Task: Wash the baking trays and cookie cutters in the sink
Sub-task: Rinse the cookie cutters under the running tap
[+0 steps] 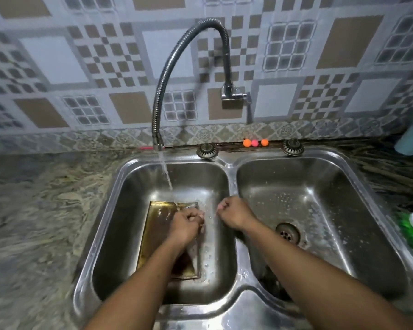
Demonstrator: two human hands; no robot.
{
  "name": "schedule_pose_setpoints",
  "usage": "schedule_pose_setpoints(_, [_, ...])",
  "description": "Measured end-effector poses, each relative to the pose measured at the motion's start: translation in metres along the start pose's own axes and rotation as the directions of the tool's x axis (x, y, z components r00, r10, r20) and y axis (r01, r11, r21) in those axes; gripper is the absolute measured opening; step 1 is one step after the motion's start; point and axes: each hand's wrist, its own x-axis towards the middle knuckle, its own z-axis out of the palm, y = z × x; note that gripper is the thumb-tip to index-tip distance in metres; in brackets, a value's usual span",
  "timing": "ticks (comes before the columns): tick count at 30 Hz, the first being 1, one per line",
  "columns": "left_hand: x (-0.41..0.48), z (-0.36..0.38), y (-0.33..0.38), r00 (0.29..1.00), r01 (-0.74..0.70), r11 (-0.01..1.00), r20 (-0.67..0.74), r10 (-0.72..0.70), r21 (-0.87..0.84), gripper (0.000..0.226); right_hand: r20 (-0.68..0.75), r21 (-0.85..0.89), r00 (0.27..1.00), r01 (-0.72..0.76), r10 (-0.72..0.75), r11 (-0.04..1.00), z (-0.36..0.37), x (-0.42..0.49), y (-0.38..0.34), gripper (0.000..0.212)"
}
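Head view: left hand (187, 222) hides tray (155, 232) middle.

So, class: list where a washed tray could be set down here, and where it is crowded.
Free: the right basin around its drain, and the counter left of the sink. Crowded: the left basin, with the baking tray, running water, the left hand and, by the divider, the right hand.
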Motion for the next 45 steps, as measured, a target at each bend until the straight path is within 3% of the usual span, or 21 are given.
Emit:
schedule_pose_setpoints(6, [0.028,-0.089,-0.068,0.989,0.144,0.984,-0.054,-0.139,0.101,0.012,0.112,-0.040,0.988,-0.105,0.109,0.994,0.122,0.020,-0.014,0.022])
schedule_pose_setpoints(8, [0.034,-0.108,-0.080,0.986,0.167,0.981,-0.037,-0.164,0.100,0.015,0.065,-0.088,0.987,-0.141,0.147,0.986,0.151,0.023,-0.011,0.010])
schedule_pose_setpoints(11, [0.039,-0.125,-0.088,0.984,0.176,0.980,-0.003,-0.177,0.095,0.021,-0.052,-0.096,0.964,-0.265,0.261,0.960,0.181,0.028,-0.008,0.027])
schedule_pose_setpoints(16, [0.048,-0.134,-0.090,0.984,0.174,0.982,0.034,-0.176,0.069,0.015,-0.169,-0.124,0.938,-0.324,0.301,0.938,0.184,0.031,-0.021,0.015])
schedule_pose_setpoints(19, [0.053,-0.131,-0.081,0.982,0.176,0.984,0.064,-0.176,0.009,0.014,-0.275,-0.123,0.939,-0.249,0.208,0.961,0.160,0.035,-0.045,0.017])
schedule_pose_setpoints(24, [0.056,-0.116,-0.037,0.982,0.154,0.982,0.124,-0.141,-0.110,0.011,-0.300,-0.196,0.939,0.112,-0.168,0.974,0.098,0.038,-0.092,0.009])
schedule_pose_setpoints(28, [0.055,-0.104,0.000,0.978,0.105,0.969,0.200,-0.061,-0.222,0.011,-0.287,-0.223,0.831,0.426,-0.477,0.877,0.069,0.022,-0.103,0.011])
schedule_pose_setpoints(30, [0.054,-0.100,0.013,0.975,0.070,0.969,0.222,-0.016,-0.237,0.017,-0.301,-0.209,0.771,0.520,-0.561,0.828,0.061,0.011,-0.100,0.018])
schedule_pose_setpoints(33, [0.053,-0.094,0.026,0.974,0.055,0.950,0.225,0.016,-0.306,0.028,-0.340,-0.177,0.749,0.543,-0.569,0.821,0.054,0.001,-0.091,0.020])
schedule_pose_setpoints(36, [0.048,-0.088,0.036,0.973,0.038,0.928,0.227,0.051,-0.371,0.018,-0.370,-0.144,0.745,0.544,-0.554,0.827,0.046,-0.003,-0.092,0.020])
schedule_pose_setpoints(42, [0.041,-0.084,0.047,0.985,0.059,0.789,0.164,0.054,-0.612,0.018,-0.250,-0.274,0.748,0.554,-0.615,0.786,0.038,-0.009,-0.131,0.013])
schedule_pose_setpoints(45, [0.038,-0.093,0.057,0.994,-0.002,0.766,0.081,0.071,-0.643,0.021,-0.289,-0.075,0.798,0.531,-0.528,0.844,0.043,-0.012,-0.130,0.018])
